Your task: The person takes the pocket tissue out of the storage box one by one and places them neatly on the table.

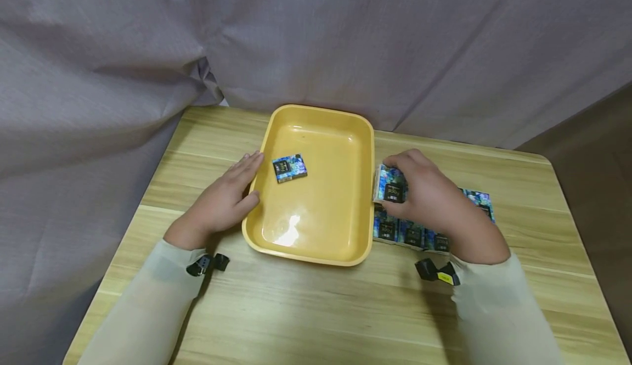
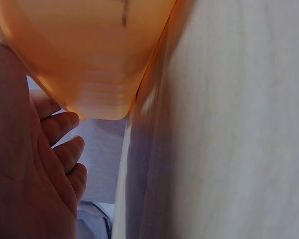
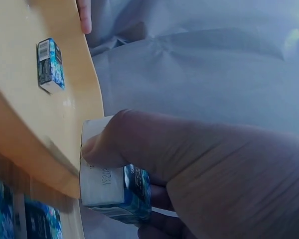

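Note:
A yellow plastic tray (image 1: 316,211) lies on the table, with one small blue patterned box (image 1: 289,168) inside it toward the left. Against the tray's left rim rests my left hand (image 1: 222,197), its fingers fairly straight; the left wrist view shows the fingertips by the tray's outer wall. Just beyond the right rim, my right hand (image 1: 429,192) pinches another small blue box (image 1: 390,184) between thumb and fingers. In the right wrist view the held box (image 3: 102,181) shows a white side with printed characters, and it is raised beside the tray wall.
Several more blue boxes (image 1: 411,234) stand in rows right of the tray, partly covered by the right hand and forearm. A grey curtain (image 1: 316,35) hangs behind the wooden table (image 1: 306,315). Each wrist carries a black strap (image 1: 436,273).

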The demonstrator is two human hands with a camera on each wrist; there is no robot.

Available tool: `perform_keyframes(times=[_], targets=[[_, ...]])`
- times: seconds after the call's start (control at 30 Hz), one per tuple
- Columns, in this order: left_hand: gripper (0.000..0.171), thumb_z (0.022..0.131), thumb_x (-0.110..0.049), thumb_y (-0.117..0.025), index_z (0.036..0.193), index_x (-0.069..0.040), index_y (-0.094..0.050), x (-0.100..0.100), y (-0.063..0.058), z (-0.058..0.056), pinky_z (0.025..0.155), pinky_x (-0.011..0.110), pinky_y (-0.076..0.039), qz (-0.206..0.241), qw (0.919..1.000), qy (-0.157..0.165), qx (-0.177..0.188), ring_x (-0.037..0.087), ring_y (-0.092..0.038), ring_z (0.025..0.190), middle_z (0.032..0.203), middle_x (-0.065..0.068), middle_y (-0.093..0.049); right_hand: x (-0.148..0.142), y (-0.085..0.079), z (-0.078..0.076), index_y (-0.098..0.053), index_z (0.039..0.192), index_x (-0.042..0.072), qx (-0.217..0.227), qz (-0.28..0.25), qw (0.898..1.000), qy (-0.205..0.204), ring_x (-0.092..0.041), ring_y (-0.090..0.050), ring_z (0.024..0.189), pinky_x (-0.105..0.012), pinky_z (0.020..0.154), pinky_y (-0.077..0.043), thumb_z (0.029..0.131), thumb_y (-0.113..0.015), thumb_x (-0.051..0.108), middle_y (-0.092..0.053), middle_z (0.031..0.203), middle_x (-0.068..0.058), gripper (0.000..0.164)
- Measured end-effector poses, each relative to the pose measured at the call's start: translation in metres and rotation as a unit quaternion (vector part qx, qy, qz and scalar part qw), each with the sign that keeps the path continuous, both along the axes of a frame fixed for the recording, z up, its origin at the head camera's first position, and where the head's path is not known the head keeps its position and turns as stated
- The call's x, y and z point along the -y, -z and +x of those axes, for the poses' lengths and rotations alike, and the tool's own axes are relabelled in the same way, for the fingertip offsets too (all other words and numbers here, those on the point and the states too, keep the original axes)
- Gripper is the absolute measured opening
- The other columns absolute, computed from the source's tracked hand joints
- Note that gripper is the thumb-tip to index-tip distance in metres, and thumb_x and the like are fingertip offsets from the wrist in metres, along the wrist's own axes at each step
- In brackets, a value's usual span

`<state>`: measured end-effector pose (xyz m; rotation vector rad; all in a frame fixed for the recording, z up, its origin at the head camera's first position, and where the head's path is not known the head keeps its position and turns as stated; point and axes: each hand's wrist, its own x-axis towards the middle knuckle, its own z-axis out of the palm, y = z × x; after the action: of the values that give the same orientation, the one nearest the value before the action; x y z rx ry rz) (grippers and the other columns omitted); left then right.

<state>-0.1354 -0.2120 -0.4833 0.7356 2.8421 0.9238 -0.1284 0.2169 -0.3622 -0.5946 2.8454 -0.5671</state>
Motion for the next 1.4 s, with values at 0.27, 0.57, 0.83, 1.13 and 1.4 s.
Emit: perform_keyframes(times=[0.27, 0.57, 0.83, 1.13, 1.4], targets=[[0.080, 0.112, -0.030, -0.055, 0.182, -0.012, -0.018, 0.000, -0.001, 0.001, 0.144, 0.057, -0.020, 0.001, 1.0000, 0.001, 0.002, 0.039, -0.021, 0.176, 0.189, 0.009, -0.022, -0.022, 0.000, 0.013, -0.055, 0.157, -0.003, -0.024, -0.003, 1.000, 0.003, -0.043, -0.059, 0.135, -0.068, 0.110, -0.056, 0.089, -0.096, 0.022, -0.055, 0.150, -0.022, 0.083], [0.080, 0.113, -0.030, -0.054, 0.182, -0.013, -0.018, -0.001, 0.000, 0.001, 0.144, 0.057, -0.021, 0.002, 1.0000, 0.001, 0.006, 0.038, -0.021, 0.176, 0.189, 0.008, -0.022, -0.050, 0.004, 0.033, -0.056, 0.154, -0.003, -0.041, 0.016, 0.999, 0.012, -0.043, -0.062, 0.130, -0.067, 0.101, -0.060, 0.086, -0.098, 0.018, -0.057, 0.148, -0.024, 0.083], [0.080, 0.112, -0.030, -0.055, 0.182, -0.013, -0.019, 0.001, 0.000, 0.002, 0.144, 0.057, -0.021, 0.003, 1.0000, 0.002, 0.002, 0.039, -0.021, 0.176, 0.189, 0.009, -0.022, -0.084, 0.019, 0.047, -0.058, 0.151, -0.008, -0.065, 0.032, 0.997, 0.018, -0.046, -0.065, 0.122, -0.067, 0.094, -0.060, 0.081, -0.102, 0.015, -0.059, 0.143, -0.028, 0.085], [0.080, 0.113, -0.030, -0.054, 0.182, -0.012, -0.018, 0.001, 0.001, 0.001, 0.144, 0.057, -0.021, 0.003, 1.0000, 0.004, 0.001, 0.040, -0.021, 0.175, 0.188, 0.010, -0.023, -0.120, 0.034, 0.056, -0.063, 0.144, -0.006, -0.057, 0.042, 0.997, 0.015, -0.044, -0.069, 0.114, -0.066, 0.088, -0.061, 0.077, -0.104, 0.016, -0.062, 0.135, -0.027, 0.082], [0.081, 0.112, -0.030, -0.054, 0.182, -0.013, -0.017, 0.001, 0.000, 0.001, 0.144, 0.057, -0.021, 0.004, 1.0000, 0.002, 0.006, 0.039, -0.021, 0.176, 0.189, 0.009, -0.022, -0.144, 0.045, 0.060, -0.064, 0.139, -0.009, -0.057, 0.057, 0.997, 0.008, -0.045, -0.068, 0.112, -0.065, 0.086, -0.059, 0.072, -0.107, 0.018, -0.064, 0.130, -0.027, 0.084]])
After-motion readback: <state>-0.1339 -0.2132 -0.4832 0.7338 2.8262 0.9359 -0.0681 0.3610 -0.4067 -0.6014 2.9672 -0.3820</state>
